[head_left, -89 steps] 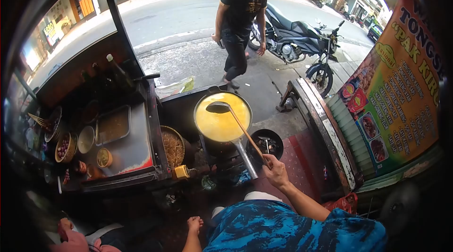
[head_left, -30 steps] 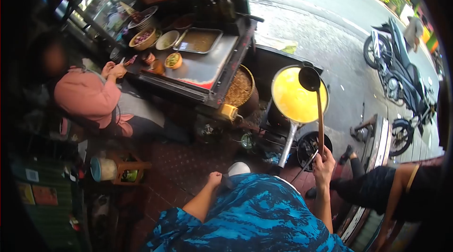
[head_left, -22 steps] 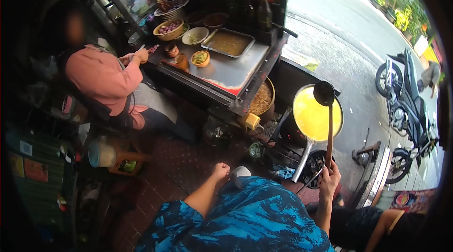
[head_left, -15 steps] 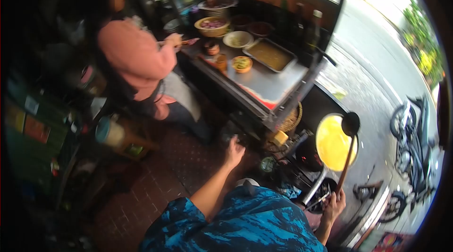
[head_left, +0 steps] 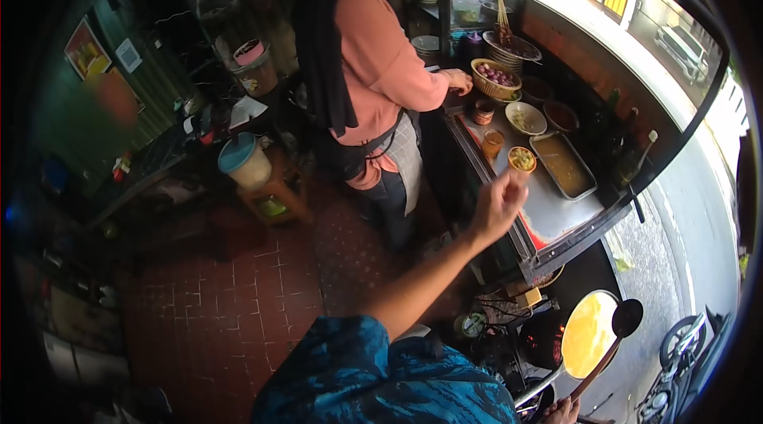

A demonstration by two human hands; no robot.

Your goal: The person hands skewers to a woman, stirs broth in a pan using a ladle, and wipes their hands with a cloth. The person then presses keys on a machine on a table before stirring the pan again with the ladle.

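My left hand point(head_left: 502, 200) reaches over the cart's metal worktop point(head_left: 560, 221), its fingers loosely curled and a gap showing by the thumb. Its fingertips overlap the lower edge of a small orange bowl point(head_left: 522, 159) of pale green and yellow pieces. An orange-brown container point(head_left: 492, 143) stands beside that bowl. At the bottom right my right hand point(head_left: 563, 410), partly cut off by the frame, grips the brown handle of a ladle point(head_left: 626, 317). The dark ladle head is over the rim of a long-handled pan point(head_left: 540, 388) holding a yellow, egg-like layer point(head_left: 588, 334).
A person in a pink top point(head_left: 381, 58) stands at the cart's far end. On the worktop are a basket of shallots point(head_left: 496, 79), a white bowl point(head_left: 525, 118), a rectangular tray point(head_left: 566, 168) and bottles point(head_left: 638, 155). A bucket point(head_left: 245, 162) sits on a stool; a motorbike point(head_left: 687, 364) is parked outside.
The view has swung left. My left hand has moved forward from beside my body to the small orange bowl. My right hand still holds the ladle by the pan.
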